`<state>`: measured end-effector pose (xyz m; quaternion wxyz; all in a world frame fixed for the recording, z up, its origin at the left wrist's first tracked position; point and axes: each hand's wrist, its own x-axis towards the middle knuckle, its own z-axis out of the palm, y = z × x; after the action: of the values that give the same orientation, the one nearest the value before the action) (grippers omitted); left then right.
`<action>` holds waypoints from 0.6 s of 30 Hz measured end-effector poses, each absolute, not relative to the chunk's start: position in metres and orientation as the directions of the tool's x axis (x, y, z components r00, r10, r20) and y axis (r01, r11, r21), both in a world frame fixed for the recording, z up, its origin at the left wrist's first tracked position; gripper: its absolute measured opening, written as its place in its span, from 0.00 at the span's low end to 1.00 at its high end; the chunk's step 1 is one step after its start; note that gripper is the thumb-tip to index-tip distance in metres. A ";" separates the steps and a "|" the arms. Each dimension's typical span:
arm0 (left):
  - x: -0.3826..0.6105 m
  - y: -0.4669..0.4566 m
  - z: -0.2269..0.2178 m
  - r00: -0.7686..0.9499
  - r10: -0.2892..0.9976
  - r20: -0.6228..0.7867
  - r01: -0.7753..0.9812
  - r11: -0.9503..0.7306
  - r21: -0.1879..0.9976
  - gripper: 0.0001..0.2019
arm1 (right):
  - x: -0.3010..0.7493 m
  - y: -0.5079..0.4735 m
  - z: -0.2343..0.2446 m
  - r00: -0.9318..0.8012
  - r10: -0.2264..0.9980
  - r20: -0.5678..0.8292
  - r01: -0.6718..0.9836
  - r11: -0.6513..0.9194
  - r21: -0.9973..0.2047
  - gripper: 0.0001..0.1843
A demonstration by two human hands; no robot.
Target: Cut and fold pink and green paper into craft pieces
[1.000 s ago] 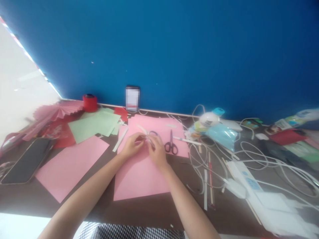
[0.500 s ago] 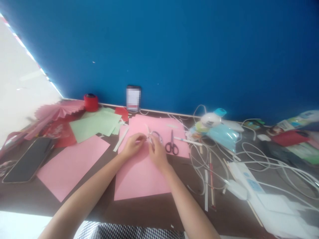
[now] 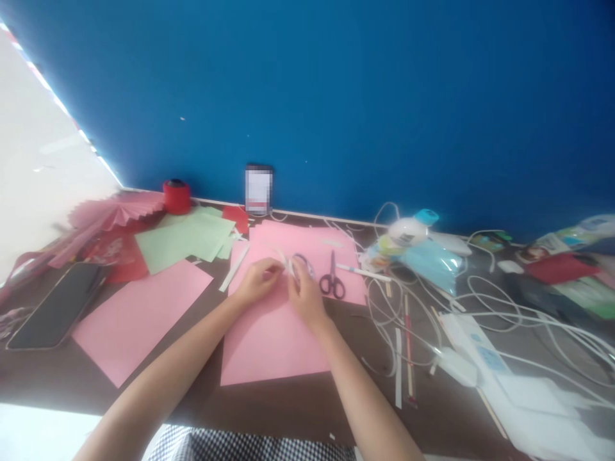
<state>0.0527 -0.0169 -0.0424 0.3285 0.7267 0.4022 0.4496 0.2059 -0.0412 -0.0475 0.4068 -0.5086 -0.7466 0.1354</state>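
Both my hands meet over a large pink paper sheet [image 3: 273, 346] on the dark table. My left hand [image 3: 259, 279] and my right hand [image 3: 303, 296] have their fingers pinched together on a thin white paper strip [image 3: 287, 262] that curls up between them. Just behind the fingers lies a small roll of clear tape [image 3: 303, 261]. Dark-handled scissors [image 3: 331, 279] rest on the pink sheet to the right of my right hand.
A second pink sheet [image 3: 139, 314] and a black phone [image 3: 55, 306] lie left. Green sheets [image 3: 185, 237], a pink fan [image 3: 108, 214] and a red tape roll [image 3: 176, 196] sit behind. White cables [image 3: 480, 307], a glue bottle [image 3: 408, 229] and white papers [image 3: 528, 397] crowd the right.
My hands stay in place over the pink sheet; the fingers have shifted slightly and the white strip between them has bent differently.
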 end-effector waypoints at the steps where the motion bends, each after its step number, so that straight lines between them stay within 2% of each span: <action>1: 0.053 -0.017 -0.042 0.275 0.878 0.392 0.291 -0.465 0.836 0.07 | 0.206 -0.041 -0.048 -0.151 0.866 0.476 0.651 0.449 -0.611 0.25; 5: 0.053 -0.016 -0.042 0.279 0.870 0.406 0.304 -0.481 0.822 0.07 | 0.205 -0.043 -0.046 -0.158 0.876 0.455 0.660 0.436 -0.612 0.29; 10: 0.053 -0.016 -0.042 0.283 0.864 0.417 0.317 -0.495 0.809 0.08 | 0.205 -0.044 -0.046 -0.141 0.912 0.385 0.602 0.388 -0.698 0.38; 14: 0.052 -0.014 -0.046 0.207 0.896 0.393 0.366 -0.443 0.819 0.09 | 0.206 -0.044 -0.048 -0.068 0.892 0.447 0.590 0.397 -0.703 0.33; 18: 0.052 -0.013 -0.045 0.194 0.884 0.425 0.414 -0.466 0.782 0.09 | 0.206 -0.044 -0.046 -0.065 0.840 0.539 0.703 0.422 -0.572 0.27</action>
<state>0.0521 -0.0128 -0.0452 0.2602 0.7276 0.4462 0.4515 0.2055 -0.0440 -0.0462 0.4299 -0.5317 -0.7255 0.0793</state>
